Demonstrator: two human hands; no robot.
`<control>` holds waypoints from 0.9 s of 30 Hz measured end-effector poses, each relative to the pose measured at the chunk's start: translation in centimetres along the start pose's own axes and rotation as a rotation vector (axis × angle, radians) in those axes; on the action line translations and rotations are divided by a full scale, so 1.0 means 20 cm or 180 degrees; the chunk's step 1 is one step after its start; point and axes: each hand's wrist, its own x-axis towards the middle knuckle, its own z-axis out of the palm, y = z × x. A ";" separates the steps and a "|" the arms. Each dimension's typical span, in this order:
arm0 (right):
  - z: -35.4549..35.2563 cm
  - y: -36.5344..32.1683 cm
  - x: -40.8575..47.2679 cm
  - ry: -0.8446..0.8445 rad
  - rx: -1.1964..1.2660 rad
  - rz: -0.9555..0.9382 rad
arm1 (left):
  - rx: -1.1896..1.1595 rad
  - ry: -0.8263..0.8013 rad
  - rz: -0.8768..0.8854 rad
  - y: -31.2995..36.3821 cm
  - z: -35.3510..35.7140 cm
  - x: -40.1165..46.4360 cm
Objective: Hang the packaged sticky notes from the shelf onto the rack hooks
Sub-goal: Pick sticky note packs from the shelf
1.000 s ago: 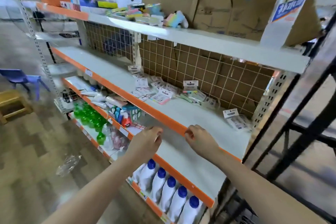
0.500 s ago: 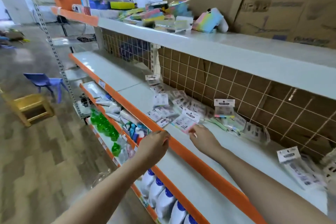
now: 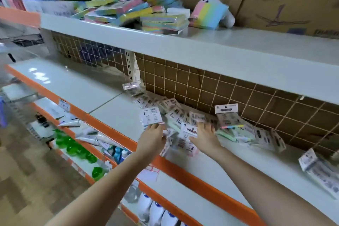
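Observation:
Several packaged sticky notes [image 3: 176,113] lie in a loose heap on the white middle shelf [image 3: 113,115], against the wire grid rack [image 3: 256,101] at its back. My left hand [image 3: 153,138] pinches one white barcode-printed packet [image 3: 150,116] by its lower edge and holds it tilted up at the heap's left side. My right hand [image 3: 206,138] reaches into the heap, thumb and forefinger round a packet with a white header card [image 3: 189,131]. Another packet [image 3: 227,115] stands upright against the grid. Whether it hangs on a hook I cannot tell.
The top shelf [image 3: 220,46] carries stacked pastel pads [image 3: 163,22] and cardboard boxes [image 3: 286,0]. More packets [image 3: 319,169] lie at the far right of the middle shelf. Lower shelves hold green bottles [image 3: 77,149] and white bottles [image 3: 156,213]. Wooden floor on the left.
The view has closed in on the heap. Both hands moved forward from the shelf's orange edge into the packets; the left now holds one up, the right has one between its fingers.

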 end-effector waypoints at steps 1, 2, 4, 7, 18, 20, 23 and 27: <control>0.01 0.00 0.01 -0.0042 -0.0021 0.0101 | -0.0028 -0.0120 0.0038 -0.02 0.01 0.04; 0.02 -0.01 0.01 -0.0075 0.0006 0.0182 | -0.0043 -0.0254 0.0022 -0.04 0.03 0.08; 0.05 0.00 0.00 -0.0013 0.0064 0.0355 | 0.0116 -0.0420 -0.0038 -0.06 0.07 0.12; 0.10 -0.01 -0.01 0.0196 0.0131 0.0484 | 0.0713 -0.0325 0.0038 -0.06 0.15 0.13; 0.03 -0.01 -0.15 0.0687 0.0910 0.0925 | 0.1508 -0.0412 0.0666 -0.08 0.08 0.23; -0.02 -0.01 -0.18 0.0779 0.1293 0.0986 | 0.1376 -0.0319 0.0752 -0.08 0.05 0.23; -0.10 -0.04 -0.23 0.1068 0.1643 0.0973 | 0.1079 -0.0015 0.0744 -0.07 -0.02 0.24; -0.24 -0.06 -0.29 0.1258 0.1912 0.0890 | -0.0023 0.0350 0.0787 -0.01 -0.09 0.25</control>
